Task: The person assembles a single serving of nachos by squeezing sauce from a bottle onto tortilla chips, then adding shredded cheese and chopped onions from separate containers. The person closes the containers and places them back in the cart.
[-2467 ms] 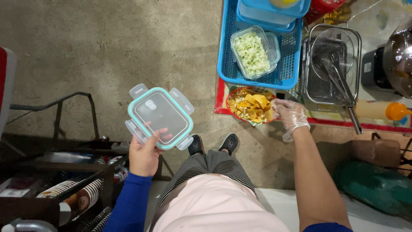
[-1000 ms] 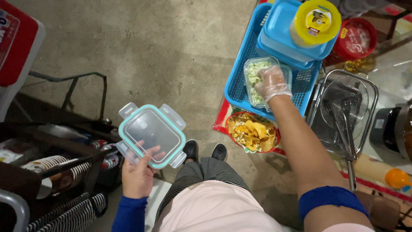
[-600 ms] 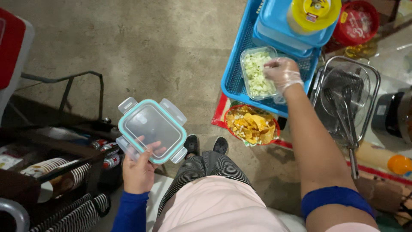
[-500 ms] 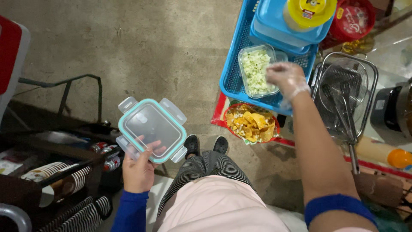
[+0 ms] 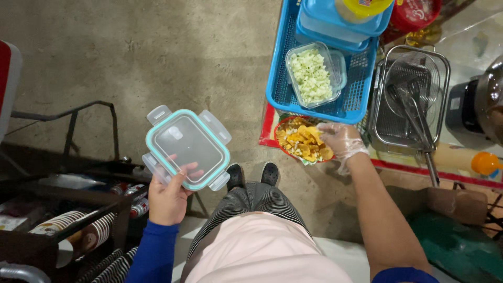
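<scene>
Left hand (image 5: 166, 198) pinches clear lid (image 5: 187, 149) (off container); gloved right hand (image 5: 341, 140), fingers curled, touching chips (image 5: 304, 143); chopped greens (image 5: 311, 75) tub uncovered.

Lid (image 5: 187, 149) held up at left by left hand (image 5: 168, 196), over floor. Bowl of chips (image 5: 304, 139) to right, under right hand (image 5: 341, 140). Basket (image 5: 280, 86) beyond bowl, tub of chopped vegetables (image 5: 313, 75) inside. Wire fry basket (image 5: 408, 99) right of that, tongs (image 5: 419, 120) in it. Stacked cups (image 5: 68, 230) at lower left.

lid (image 5: 187, 149): clear glossy plastic | basket (image 5: 408, 99): wire metal | floor (image 5: 157, 57): rough concrete
</scene>
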